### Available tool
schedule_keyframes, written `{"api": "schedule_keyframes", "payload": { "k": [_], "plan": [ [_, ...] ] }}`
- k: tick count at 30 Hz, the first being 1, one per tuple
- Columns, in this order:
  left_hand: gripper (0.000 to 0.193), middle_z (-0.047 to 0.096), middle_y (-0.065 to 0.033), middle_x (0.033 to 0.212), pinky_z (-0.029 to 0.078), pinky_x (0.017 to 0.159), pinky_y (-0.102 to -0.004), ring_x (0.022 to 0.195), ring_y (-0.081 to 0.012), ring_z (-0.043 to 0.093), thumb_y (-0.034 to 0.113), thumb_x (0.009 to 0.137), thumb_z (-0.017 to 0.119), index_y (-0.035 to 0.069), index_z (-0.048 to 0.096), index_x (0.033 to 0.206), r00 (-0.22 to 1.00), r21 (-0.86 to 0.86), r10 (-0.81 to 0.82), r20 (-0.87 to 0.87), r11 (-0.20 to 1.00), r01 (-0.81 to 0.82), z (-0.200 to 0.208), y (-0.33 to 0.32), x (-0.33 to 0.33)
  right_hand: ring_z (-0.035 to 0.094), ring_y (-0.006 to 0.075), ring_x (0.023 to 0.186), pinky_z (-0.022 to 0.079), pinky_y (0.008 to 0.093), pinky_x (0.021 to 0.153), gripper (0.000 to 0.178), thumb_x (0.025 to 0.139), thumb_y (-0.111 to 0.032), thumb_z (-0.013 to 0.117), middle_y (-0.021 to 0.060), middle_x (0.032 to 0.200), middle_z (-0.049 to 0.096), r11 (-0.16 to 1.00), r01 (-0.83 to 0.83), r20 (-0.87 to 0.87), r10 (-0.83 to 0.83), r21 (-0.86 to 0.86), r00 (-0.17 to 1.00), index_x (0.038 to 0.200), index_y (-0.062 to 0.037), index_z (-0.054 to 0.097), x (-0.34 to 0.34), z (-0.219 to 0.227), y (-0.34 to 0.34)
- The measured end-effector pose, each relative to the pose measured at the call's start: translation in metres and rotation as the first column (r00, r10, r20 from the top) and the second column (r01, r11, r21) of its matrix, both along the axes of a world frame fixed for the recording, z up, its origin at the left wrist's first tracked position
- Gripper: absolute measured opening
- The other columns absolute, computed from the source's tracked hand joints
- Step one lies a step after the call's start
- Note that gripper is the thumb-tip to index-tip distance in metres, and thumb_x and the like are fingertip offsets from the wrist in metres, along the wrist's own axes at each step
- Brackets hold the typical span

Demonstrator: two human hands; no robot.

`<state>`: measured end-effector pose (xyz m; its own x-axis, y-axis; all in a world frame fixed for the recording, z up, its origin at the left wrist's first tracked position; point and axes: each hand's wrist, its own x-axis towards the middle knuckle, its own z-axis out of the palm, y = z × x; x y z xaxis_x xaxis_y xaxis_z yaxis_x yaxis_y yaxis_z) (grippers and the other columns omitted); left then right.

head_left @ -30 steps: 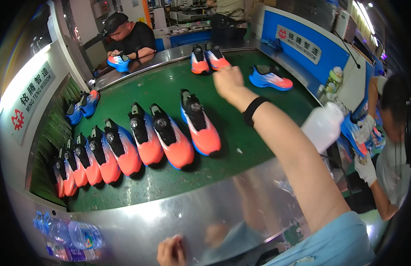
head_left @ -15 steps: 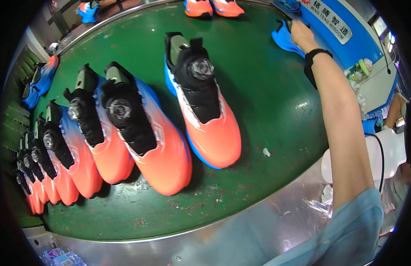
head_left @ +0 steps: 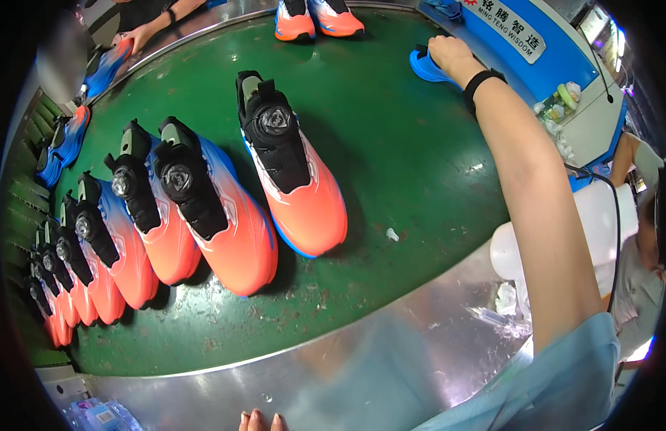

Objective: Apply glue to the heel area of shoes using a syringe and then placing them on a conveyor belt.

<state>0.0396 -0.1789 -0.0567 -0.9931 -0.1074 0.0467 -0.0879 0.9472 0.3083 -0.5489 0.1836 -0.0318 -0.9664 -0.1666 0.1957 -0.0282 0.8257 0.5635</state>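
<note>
Reaching way across the green belt [head_left: 390,144], the right hand [head_left: 448,56] sits on top of a blue shoe [head_left: 423,68] at the far right edge, right up against the blue panel [head_left: 534,50]. Fingers look curled over the shoe's top, but I can't tell whether it's a real grasp or just a hand resting on it, since the hand covers most of it. Only the left hand's fingertips [head_left: 260,420] peek in at the bottom edge, on the steel rim [head_left: 362,373], holding nothing that I can see.

What could go wrong, imo: that arm is stretched out long, so a weak pinch on the shoe could let it drop or slide off toward the panel side. Dragging it back low could clip the nearest orange shoe [head_left: 293,169], which stands alone mid-belt, and knock it askew. The forearm also passes over a white bottle [head_left: 599,223] and a cable by the steel rim, so the elbow could snag there.

Room-wise: there's a wide bare patch of green between the lone orange shoe and the blue one, plenty to move through. The left side is packed, a row of orange shoes [head_left: 168,215] touching side by side. Another person's hand [head_left: 142,34] works at the far left.
</note>
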Motion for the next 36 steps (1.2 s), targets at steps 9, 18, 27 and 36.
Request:
{"api": "schedule_keyframes", "payload": {
  "k": [9, 18, 27, 36],
  "plan": [
    [0.031, 0.057, -0.0155, 0.122, 0.041, 0.094, -0.0404, 0.114, -0.0317, 0.054, 0.009, 0.085, 0.057, 0.005, 0.060, 0.115, 0.975, -0.128, -0.031, -0.220, 0.992, 0.003, -0.003, 0.011, 0.007, 0.065, 0.0349, 0.096, 0.053, 0.0441, 0.080, 0.023, 0.081, -0.011, 0.057, 0.0188, 0.102, 0.066, 0.931, -0.198, 0.002, 0.209, -0.308, 0.978, 0.101, -0.0018, 0.061, 0.114, 0.078, -0.082],
    [0.052, 0.049, -0.0195, 0.129, 0.037, 0.099, -0.0411, 0.120, -0.0361, 0.047, 0.011, 0.083, 0.060, 0.002, 0.044, 0.132, 0.929, 0.101, 0.009, -0.370, 0.994, 0.031, -0.023, 0.007, 0.025, 0.067, 0.0327, 0.077, 0.054, 0.0429, 0.065, 0.018, 0.076, -0.011, 0.059, 0.0149, 0.083, 0.065, 0.671, -0.685, 0.015, 0.717, -0.284, 0.697, 0.093, -0.0057, 0.058, 0.288, 0.140, -0.156],
    [0.070, 0.046, -0.0240, 0.133, 0.039, 0.099, -0.0417, 0.117, -0.0382, 0.049, 0.011, 0.084, 0.058, 0.001, 0.023, 0.144, 0.887, 0.104, 0.021, -0.460, 0.994, 0.030, -0.032, 0.009, 0.028, 0.064, 0.0268, 0.091, 0.056, 0.0380, 0.067, 0.015, 0.080, -0.018, 0.059, 0.0072, 0.093, 0.065, 0.302, -0.939, 0.389, 0.895, -0.167, 0.218, 0.091, -0.0126, 0.068, 0.457, 0.068, -0.159],
    [0.077, 0.056, -0.0141, 0.124, 0.039, 0.097, -0.0410, 0.112, -0.0328, 0.053, 0.012, 0.084, 0.058, 0.003, 0.016, 0.147, 0.904, 0.185, 0.053, -0.424, 0.982, 0.029, -0.040, 0.008, 0.030, 0.058, 0.0263, 0.100, 0.057, 0.0415, 0.064, 0.018, 0.080, -0.016, 0.059, 0.0039, 0.095, 0.065, 0.614, -0.735, 0.147, 0.787, -0.289, 0.599, 0.088, -0.0093, 0.073, 0.480, 0.036, -0.187]
  ]
}}
